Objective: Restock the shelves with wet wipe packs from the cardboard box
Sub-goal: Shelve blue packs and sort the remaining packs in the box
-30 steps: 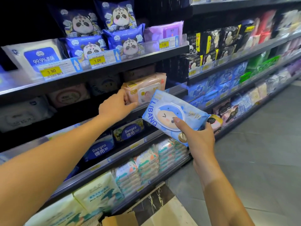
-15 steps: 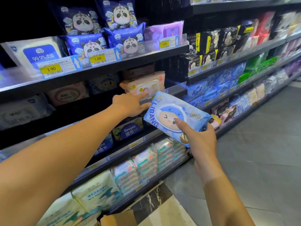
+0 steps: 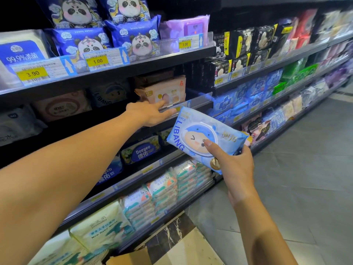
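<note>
Centre of frame: the right hand (image 3: 236, 165) grips a light-blue wet wipe pack (image 3: 198, 134) reading "LIBANG" & "80PCS", w/ thumb on its front and fingers curled behind, held in front of the shelves (image 3: 152, 64). The left hand (image 3: 150, 113), centre-left, holds nothing, fingers almost straight on the clear shelf rail (image 3: 200, 99) just below a peach pack (image 3: 166, 92). Upper left, price tags (image 3: 32, 74) read "3.90", "1.00", "3.00"; lower, a dark pack (image 3: 142, 150) says "Deeyeo", and a corner of the cardboard box (image 3: 129, 258) shows at btm edge.

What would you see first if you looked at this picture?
The bright blue LIBANG wipes pack with a winking cartoon face, gripped in the right hand mid-picture. Next, the left hand stretched toward a pink pack on the shelf, and panda-faced blue packs up top.
</note>
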